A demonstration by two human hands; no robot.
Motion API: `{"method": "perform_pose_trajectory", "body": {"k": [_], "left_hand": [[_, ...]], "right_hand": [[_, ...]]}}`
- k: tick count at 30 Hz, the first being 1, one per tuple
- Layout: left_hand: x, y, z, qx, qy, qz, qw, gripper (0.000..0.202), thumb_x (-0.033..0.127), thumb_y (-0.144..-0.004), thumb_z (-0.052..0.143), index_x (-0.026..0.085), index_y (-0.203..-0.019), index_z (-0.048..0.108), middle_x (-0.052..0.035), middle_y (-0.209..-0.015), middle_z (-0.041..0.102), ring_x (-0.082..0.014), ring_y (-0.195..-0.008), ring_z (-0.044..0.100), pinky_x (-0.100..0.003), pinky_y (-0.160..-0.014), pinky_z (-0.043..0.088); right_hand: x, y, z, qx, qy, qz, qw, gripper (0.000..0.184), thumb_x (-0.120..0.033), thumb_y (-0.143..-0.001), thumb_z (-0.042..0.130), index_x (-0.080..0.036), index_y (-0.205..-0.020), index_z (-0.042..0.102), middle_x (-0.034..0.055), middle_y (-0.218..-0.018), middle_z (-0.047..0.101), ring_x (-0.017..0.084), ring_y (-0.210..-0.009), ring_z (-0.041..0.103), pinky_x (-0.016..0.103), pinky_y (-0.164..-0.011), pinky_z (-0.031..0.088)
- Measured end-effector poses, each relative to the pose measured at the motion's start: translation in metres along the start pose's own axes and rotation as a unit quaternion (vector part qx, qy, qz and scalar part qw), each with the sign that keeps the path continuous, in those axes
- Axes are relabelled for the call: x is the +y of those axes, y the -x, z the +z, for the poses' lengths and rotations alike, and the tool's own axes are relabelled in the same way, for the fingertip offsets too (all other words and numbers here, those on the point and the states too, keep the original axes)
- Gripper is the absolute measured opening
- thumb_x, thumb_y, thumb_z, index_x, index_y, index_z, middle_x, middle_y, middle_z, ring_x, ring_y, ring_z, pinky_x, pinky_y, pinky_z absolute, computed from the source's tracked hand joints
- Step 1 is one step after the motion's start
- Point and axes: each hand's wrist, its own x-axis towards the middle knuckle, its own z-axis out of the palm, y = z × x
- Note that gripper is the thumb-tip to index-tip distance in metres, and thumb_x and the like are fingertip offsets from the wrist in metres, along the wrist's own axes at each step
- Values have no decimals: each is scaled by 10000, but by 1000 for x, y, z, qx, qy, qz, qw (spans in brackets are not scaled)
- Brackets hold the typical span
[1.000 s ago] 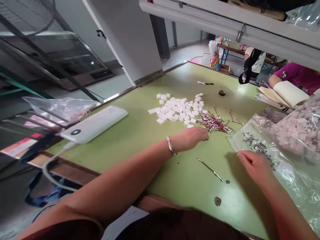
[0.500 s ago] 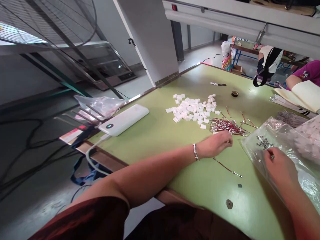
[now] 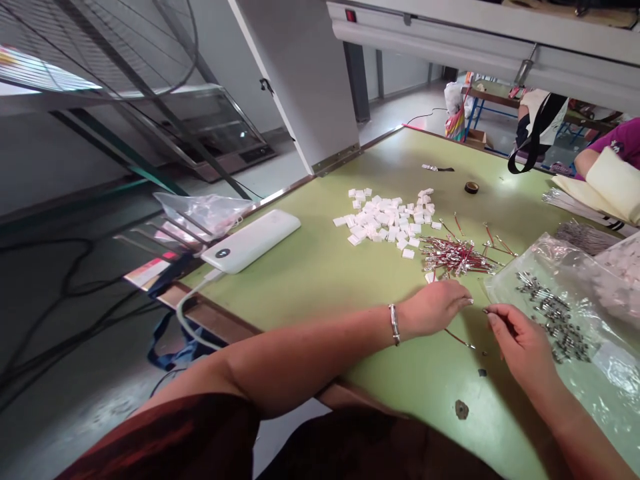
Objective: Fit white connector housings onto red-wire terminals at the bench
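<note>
So, lots looks left to do, as far as I can tell: the red wires [image 3: 457,257] sit in a messy heap just past the L hand [image 3: 436,308], and the white pcs [image 3: 383,217] lie loose farther past it, a bit to its L. Just 1 lone wire [image 3: 459,339] is set apart, on the counter [image 3: 390,397] right by the near side of the L hand, which hides part of it. Can't pick out any pile that looks done.

L hand is pinched on a tiny shiny bit [image 3: 469,302]; can't tell what's joined to it. R hand [image 3: 525,343] has its finger & thumb tips close tog., facing the L hand; can't tell if it's got smth. The metal bits [image 3: 555,320] are just R of the R hand, in or on a see-thru bag [image 3: 615,373].

Count: 2 hands, 1 lone wire, abt 5 stray wires round the heap, 1 white pc at the heap's near edge, 1 tape roll [image 3: 471,188] well past the L hand, 1 white box [image 3: 253,243] w/ 1 cord [image 3: 183,313] far L of it. Heaped wires, white pcs & metal bits: too many & too mixed up to count.
</note>
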Motion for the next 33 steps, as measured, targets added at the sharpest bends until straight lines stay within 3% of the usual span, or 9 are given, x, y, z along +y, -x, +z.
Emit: {"method": "perform_pose_trajectory", "body": {"k": [8,12,15,18,22,25,29,31,33], "left_hand": [[1,2,0,-19,37,37,998,188,217,-924,504,162,-872,677,-35,-839,672,-143,-797,600,-253,-766,475],[3,1,-1,-18,108,-17,994,163,208,-899,524,169,-801,649,-9,-748,654,-121,-707,585,-251,-700,475],[6,-1,-8,22,272,-69,959,117,207,-899,517,160,-825,595,-13,-738,672,-107,-657,602,-261,-667,493],[10,-1,-15,83,425,-44,901,48,191,-901,533,161,-863,536,-44,-834,711,-122,-805,668,-293,-789,508],[12,3,-12,77,479,-20,874,89,210,-888,580,167,-868,505,-44,-845,716,-141,-873,683,-306,-823,512],[10,5,-8,80,418,-19,905,108,253,-899,562,155,-897,517,-90,-940,706,-170,-914,675,-347,-838,525],[7,6,-18,235,117,83,961,298,217,-896,529,138,-1182,502,-179,-1323,534,-255,-1228,512,-443,-1008,436],[9,8,-21,170,-32,207,963,413,142,-901,462,172,-1312,434,-150,-1403,472,-257,-1316,420,-470,-1096,338],[12,10,-19,29,-134,276,951,489,85,-893,420,186,-1371,390,-128,-1303,562,-240,-1222,505,-458,-1087,340]], "right_hand": [[0,-3,15,-17,-51,27,998,336,-487,-883,498,-194,-885,662,-4,-607,614,116,-424,500,246,-454,440],[0,-3,10,14,-16,18,1000,308,-461,-884,500,-199,-861,661,-10,-575,595,127,-449,508,255,-492,440],[-3,-3,6,6,-35,17,999,292,-450,-884,504,-201,-869,657,-2,-610,608,131,-481,526,251,-495,442],[-9,-2,6,-42,-66,-14,997,262,-428,-879,523,-207,-846,659,64,-909,697,141,-610,588,254,-546,474],[-17,2,9,-109,-108,-34,988,232,-394,-880,528,-209,-834,659,82,-1067,694,172,-784,636,272,-653,507],[-19,2,8,-118,-94,-33,988,246,-397,-886,514,-199,-821,646,38,-758,675,156,-657,604,258,-593,479],[-12,-2,4,-74,-35,-29,996,238,-389,-895,496,-196,-823,616,9,-657,613,134,-542,535,250,-519,436],[-8,-3,4,-72,5,-81,994,190,-338,-891,495,-200,-837,615,37,-769,658,160,-661,593,274,-619,477],[-6,-4,6,-83,24,-132,987,163,-292,-891,483,-204,-868,617,53,-836,678,181,-746,617,296,-684,492]]}}
